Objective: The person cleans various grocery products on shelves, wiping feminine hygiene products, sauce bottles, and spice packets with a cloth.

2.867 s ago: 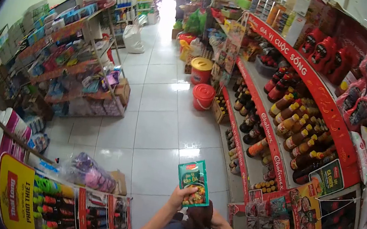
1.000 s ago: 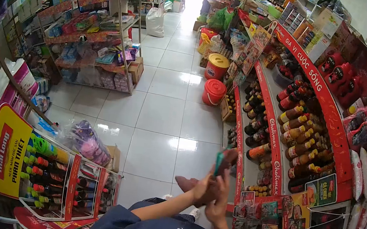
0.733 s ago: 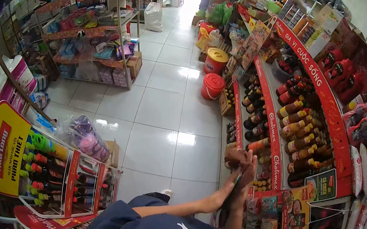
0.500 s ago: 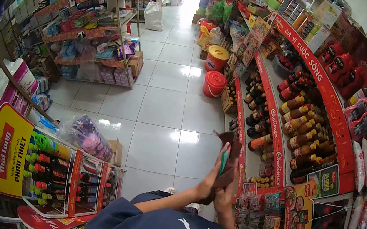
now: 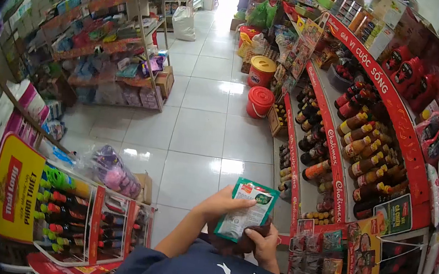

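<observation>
A flat seasoning packet (image 5: 236,225) with a green border and a pale printed face is held up in front of my chest. My left hand (image 5: 216,201) grips its left side, thumb lying across the printed face. Below and behind the packet hangs a dark brown cloth (image 5: 232,246). My right hand (image 5: 265,245) is closed on the cloth at the packet's lower right corner, thumb on top. Whether the right fingers also pinch the packet is hidden.
To the right is a red-edged shelf (image 5: 342,185) of sauce bottles, with small packets (image 5: 320,242) hanging at its near end. A bottle rack (image 5: 97,220) stands at the left. Along the tiled aisle (image 5: 198,129) are a red bucket (image 5: 260,102) and a yellow-lidded bucket (image 5: 261,72).
The packet has turned from edge-on to face me and moved slightly left. The cloth, earlier folded around it and raised, now hangs lower behind it.
</observation>
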`<state>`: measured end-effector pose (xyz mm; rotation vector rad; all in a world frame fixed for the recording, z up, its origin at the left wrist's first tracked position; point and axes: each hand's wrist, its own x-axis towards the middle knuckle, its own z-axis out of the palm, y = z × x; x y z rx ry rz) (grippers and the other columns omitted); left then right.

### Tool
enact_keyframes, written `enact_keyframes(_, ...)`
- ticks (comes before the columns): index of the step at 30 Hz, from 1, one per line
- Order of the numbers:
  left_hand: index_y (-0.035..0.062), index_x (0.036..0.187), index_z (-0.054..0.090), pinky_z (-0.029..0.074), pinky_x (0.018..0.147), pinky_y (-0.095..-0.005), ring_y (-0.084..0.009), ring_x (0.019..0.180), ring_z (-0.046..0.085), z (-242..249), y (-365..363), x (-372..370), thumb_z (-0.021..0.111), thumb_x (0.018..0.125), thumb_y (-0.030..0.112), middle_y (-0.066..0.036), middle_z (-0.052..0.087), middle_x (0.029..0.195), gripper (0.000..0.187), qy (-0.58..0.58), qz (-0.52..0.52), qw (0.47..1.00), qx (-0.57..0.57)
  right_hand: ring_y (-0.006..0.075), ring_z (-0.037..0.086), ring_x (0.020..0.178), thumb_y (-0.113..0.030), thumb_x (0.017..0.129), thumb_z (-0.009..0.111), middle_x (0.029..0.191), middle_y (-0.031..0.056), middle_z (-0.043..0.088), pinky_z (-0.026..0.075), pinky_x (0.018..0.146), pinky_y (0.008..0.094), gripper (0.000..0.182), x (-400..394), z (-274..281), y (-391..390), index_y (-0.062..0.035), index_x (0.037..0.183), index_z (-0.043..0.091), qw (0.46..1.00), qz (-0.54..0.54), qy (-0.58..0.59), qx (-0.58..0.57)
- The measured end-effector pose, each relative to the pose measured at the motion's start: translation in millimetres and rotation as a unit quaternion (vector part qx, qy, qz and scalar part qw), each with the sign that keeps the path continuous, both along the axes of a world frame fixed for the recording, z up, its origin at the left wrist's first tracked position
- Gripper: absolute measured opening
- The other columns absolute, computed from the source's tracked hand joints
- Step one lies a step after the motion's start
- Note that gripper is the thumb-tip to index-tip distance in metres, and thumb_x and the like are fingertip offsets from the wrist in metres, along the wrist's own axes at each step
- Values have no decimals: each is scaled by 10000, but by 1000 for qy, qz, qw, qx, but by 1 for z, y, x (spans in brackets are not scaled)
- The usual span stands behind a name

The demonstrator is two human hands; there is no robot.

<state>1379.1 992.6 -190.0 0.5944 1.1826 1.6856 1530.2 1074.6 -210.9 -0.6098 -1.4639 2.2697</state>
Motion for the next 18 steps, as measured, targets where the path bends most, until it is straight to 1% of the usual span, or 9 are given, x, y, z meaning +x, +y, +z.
enact_keyframes(2,7,1007,514,428,725,-253,-101,811,517,-11,-4,2,500,847,291,-62,562,932,327,-11,32,999,4,145,568,754,-1,676,621,879,77,584,446,723,262,343,-4,-1,4,15,998,504,999,15,-47,18)
enact_keyframes(5,7,978,521,438,736,-271,-112,813,531,-13,-11,-11,462,856,349,-70,563,922,368,-60,170,983,-37,140,568,786,-26,702,623,881,71,589,439,752,253,342,-1,5,12,18,1020,506,992,11,-78,99)
enact_keyframes(7,-4,1002,498,455,774,-329,-157,884,547,-10,-15,-23,409,866,389,-86,555,933,425,-113,187,974,62,149,567,824,-47,713,641,916,79,582,441,744,251,373,-2,8,11,29,1046,492,984,-21,-45,171)
enact_keyframes(9,-7,1066,463,436,801,-310,-160,916,530,-13,-8,-21,366,878,397,-96,543,980,456,-133,209,955,161,213,444,1003,-128,743,583,1102,152,433,350,851,308,445,-9,4,6,12,1136,429,971,-39,19,233)
enact_keyframes(11,-21,1183,376,405,841,-301,-178,933,516,-17,-2,-2,301,890,412,-110,532,1017,527,-4,127,984,127,278,321,1182,-210,773,525,1288,224,284,259,957,365,521,-14,-4,0,-6,1225,366,953,-54,80,288)
enact_keyframes(12,-18,1228,316,375,870,-293,-182,977,487,11,1,10,278,888,430,-119,502,1073,564,123,22,992,6,338,155,1251,-281,760,477,1350,251,104,143,997,403,607,-20,-3,5,-17,1275,295,919,-29,74,385)
enact_keyframes(14,-4,1295,202,299,933,-292,-192,1097,390,14,17,41,258,875,471,-138,401,1202,637,189,-54,980,-32,356,174,1240,-292,757,476,1341,265,121,158,990,416,614,-23,-12,16,-19,1276,294,895,-100,93,424)
enact_keyframes(17,22,1326,101,139,1014,-311,-209,1261,148,9,22,56,256,839,543,-145,161,1365,730,159,-98,980,67,334,226,1218,-353,778,450,1305,241,212,189,978,416,643,-25,11,27,-7,1286,261,863,-173,128,457)
enact_keyframes(18,21,1328,71,66,1026,-335,-245,1283,62,18,22,58,215,824,575,-151,84,1384,763,179,-104,971,121,286,254,1209,-431,772,438,1317,179,225,214,972,391,716,-25,4,27,-36,1311,180,894,-179,135,387)
